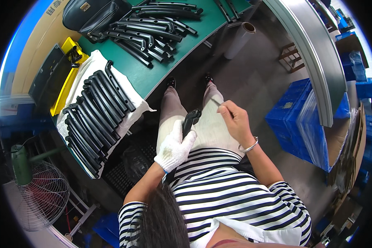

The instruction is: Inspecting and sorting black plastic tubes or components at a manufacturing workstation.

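Note:
My left hand [174, 148], in a white knit glove, is wrapped round a black tubular part [190, 120] with a bent end that sticks up past the thumb. To its right, above my lap, my bare right hand [237, 123] pinches a thin, narrow grey piece [215, 101] between thumb and fingers; it is too small to name. The two hands are apart. At the left, a row of similar black tubes [96, 110] lies side by side on a white cloth [133, 98]. More black tubes [153, 31] are heaped farther back.
The green table [166, 70] carries the tubes, a black bag [96, 18] and a yellow bin [64, 93]. A wire-caged fan [43, 194] stands lower left. Rightward are a blue crate [289, 118], a metal-edged bench [308, 49], a wooden stool [290, 58] and a film roll [240, 39].

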### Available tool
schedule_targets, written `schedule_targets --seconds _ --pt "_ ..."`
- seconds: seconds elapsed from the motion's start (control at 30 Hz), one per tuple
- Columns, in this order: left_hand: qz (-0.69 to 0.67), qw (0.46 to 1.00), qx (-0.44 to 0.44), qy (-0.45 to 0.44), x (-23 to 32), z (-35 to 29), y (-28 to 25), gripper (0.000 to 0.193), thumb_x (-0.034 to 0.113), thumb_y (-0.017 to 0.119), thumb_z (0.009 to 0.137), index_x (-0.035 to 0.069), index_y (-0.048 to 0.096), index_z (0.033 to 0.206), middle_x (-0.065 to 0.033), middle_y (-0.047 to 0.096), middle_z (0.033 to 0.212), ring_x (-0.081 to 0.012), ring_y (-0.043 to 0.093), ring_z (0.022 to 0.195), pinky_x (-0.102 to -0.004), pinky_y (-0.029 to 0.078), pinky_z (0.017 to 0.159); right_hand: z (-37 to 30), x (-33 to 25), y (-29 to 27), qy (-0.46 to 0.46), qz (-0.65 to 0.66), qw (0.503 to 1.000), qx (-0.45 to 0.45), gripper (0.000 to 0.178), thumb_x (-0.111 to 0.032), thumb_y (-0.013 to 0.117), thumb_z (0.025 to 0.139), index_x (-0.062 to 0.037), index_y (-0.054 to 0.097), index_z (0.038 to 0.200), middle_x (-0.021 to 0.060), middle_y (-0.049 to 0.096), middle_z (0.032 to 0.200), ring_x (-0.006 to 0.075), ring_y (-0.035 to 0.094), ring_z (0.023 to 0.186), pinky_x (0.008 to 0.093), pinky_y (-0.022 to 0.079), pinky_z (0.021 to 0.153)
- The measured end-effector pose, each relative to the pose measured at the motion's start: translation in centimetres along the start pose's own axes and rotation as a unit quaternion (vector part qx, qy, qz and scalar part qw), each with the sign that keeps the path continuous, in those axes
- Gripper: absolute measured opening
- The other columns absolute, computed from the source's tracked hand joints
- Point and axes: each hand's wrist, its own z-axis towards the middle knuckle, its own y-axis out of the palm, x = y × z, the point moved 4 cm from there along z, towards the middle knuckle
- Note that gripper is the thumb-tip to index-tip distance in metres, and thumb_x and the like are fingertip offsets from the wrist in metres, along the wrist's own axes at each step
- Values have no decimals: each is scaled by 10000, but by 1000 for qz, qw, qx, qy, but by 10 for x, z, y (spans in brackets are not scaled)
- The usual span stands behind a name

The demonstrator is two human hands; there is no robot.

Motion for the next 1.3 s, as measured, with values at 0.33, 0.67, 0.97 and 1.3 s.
schedule_targets --seconds 0.33,0.67,0.97,1.3 --pt "84 984 76 137 17 -5 3 306 312 605 972 70 494 1123 -238 636 770 -451 655 734 -499 491 665 0 -26 34 26 247 963 -102 139 -150 617 1020 -41 554 1079 -37 494 807 50 437 689 219 388 636" --pt "212 943 165 196 29 -5 4 316 234 648 938 72 520 1177 -172 658 866 -395 668 709 -473 529 608 4 -23 46 106 408 900 -111 216 -247 499 1084 -57 588 1134 -39 485 710 28 376 570 187 273 499" --pt "176 950 147 211 30 -3 5 295 260 620 962 41 550 1146 -163 638 855 -347 675 737 -427 524 626 4 -19 45 26 310 947 -79 205 -220 516 1072 -46 591 1148 -32 508 708 16 359 550 183 265 483" --pt "-413 888 -170 -110 -33 -7 -22 998 749 106 982 -113 501 1295 -159 644 860 -178 616 576 -279 560 514 22 4 12 106 404 908 -14 169 -208 543 1064 -66 606 1130 -34 530 717 1 343 524 167 264 462"
